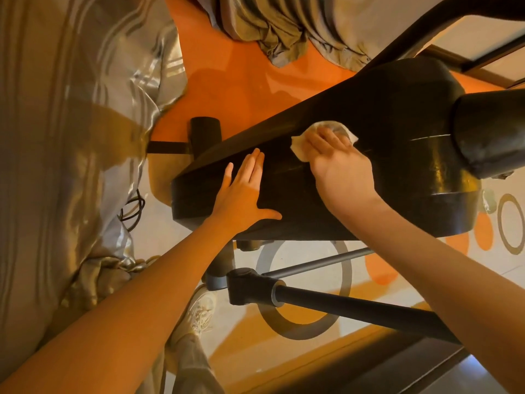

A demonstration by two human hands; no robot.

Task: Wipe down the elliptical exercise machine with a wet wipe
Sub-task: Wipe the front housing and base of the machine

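Viewed from above, looking down on the black housing (355, 115) of the elliptical machine, set diagonally across the view. Right hand (338, 166) laid palm-down on the housing's upper surface, fingers extended over a crumpled white wet wipe (301, 145); wipe pressed flat against the black surface, edges showing beyond the fingertips on the left and far sides. No curl around the wipe: held down by pressure alone. Left hand (244, 191) placed flat on the same housing, just beside the right hand toward the narrow end, fingers straight and together, thumb spread out sideways, grasping nothing. Below the housing, a black tubular arm (355, 305) joined to a grey pivot fitting (244, 285). Underneath, a floor (247, 89) in orange and pale tones with grey ring patterns. Shiny grey-gold fabric (71, 137) draped along the left side and bunched at the top. A pale shoe (199, 311) visible near the bottom centre.
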